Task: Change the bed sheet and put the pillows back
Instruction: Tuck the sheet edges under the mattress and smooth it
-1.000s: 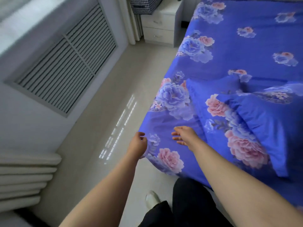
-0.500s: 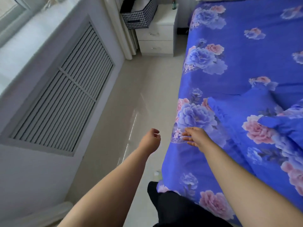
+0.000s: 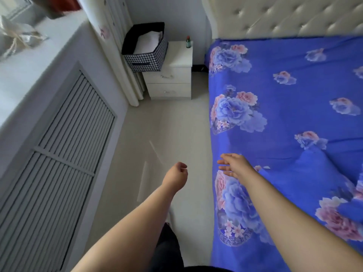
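Observation:
A blue sheet (image 3: 284, 107) with pink and blue flowers covers the bed on the right and hangs over its left side. A pillow (image 3: 314, 177) in the same print lies on the bed at the right, partly cut off by the frame. My right hand (image 3: 234, 164) is at the bed's left edge, fingers straight, over the sheet. My left hand (image 3: 175, 175) hangs above the floor beside the bed, fingers loosely curled, holding nothing.
A white nightstand (image 3: 172, 75) with a small bottle (image 3: 188, 42) stands by the tufted headboard (image 3: 294, 16). A checked storage box (image 3: 146, 48) sits on it. A slatted radiator cover (image 3: 59, 154) lines the left wall under a sill. Pale floor (image 3: 176, 130) runs between.
I have walked along the bed toward the headboard; nightstand and headboard came into view. My left hand left the sheet's corner and now hangs free. My right hand stays at the bed's edge.

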{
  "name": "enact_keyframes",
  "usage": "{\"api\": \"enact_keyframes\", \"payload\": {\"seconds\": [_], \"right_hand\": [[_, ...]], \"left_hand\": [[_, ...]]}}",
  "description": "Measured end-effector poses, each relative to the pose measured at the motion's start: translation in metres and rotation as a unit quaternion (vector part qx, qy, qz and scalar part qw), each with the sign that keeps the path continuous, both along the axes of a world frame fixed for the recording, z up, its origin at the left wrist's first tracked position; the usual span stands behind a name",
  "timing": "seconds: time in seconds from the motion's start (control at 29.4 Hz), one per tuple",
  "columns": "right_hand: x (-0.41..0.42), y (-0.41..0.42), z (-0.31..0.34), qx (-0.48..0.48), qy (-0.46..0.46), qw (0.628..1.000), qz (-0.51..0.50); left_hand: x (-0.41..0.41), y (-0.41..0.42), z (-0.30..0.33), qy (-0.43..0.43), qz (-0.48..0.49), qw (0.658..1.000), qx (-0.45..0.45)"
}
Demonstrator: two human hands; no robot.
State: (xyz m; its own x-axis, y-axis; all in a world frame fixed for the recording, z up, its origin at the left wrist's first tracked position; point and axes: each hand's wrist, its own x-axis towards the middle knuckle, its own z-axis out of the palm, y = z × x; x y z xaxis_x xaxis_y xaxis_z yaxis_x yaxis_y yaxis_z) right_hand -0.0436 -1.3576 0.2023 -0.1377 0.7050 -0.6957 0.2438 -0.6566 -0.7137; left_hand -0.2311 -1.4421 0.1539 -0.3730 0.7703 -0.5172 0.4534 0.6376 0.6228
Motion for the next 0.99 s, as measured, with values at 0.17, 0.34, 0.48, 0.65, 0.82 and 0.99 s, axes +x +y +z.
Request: {"api": "enact_keyframes", "payload": {"seconds": [0.17, 0.34, 0.48, 0.65, 0.82, 0.99], "right_hand": [[-0.077, 0.096, -0.001, 0.018, 0.001, 0.998, -0.059], [-0.12, 0.201, 0.008, 0.029, -0.014, 0.997, -0.065], [-0.123, 0.304, -0.005, 0.048, -0.037, 0.995, -0.076], [-0.119, 0.43, -0.016, 0.019, -0.05, 0.998, -0.046], [-0.12, 0.574, 0.005, 0.035, -0.087, 0.994, -0.046], [-0.145, 0.697, 0.0, 0.042, -0.093, 0.994, -0.049]], "left_hand": [[-0.086, 0.111, -0.006, 0.031, -0.064, 0.997, 0.002], [-0.132, 0.238, -0.001, 0.042, -0.104, 0.994, 0.007], [-0.135, 0.355, -0.005, 0.024, -0.144, 0.989, 0.005], [-0.134, 0.483, -0.005, 0.008, -0.12, 0.993, -0.002], [-0.136, 0.605, 0.012, -0.026, -0.088, 0.996, 0.004], [-0.164, 0.72, 0.005, -0.029, -0.079, 0.996, 0.002]]}}
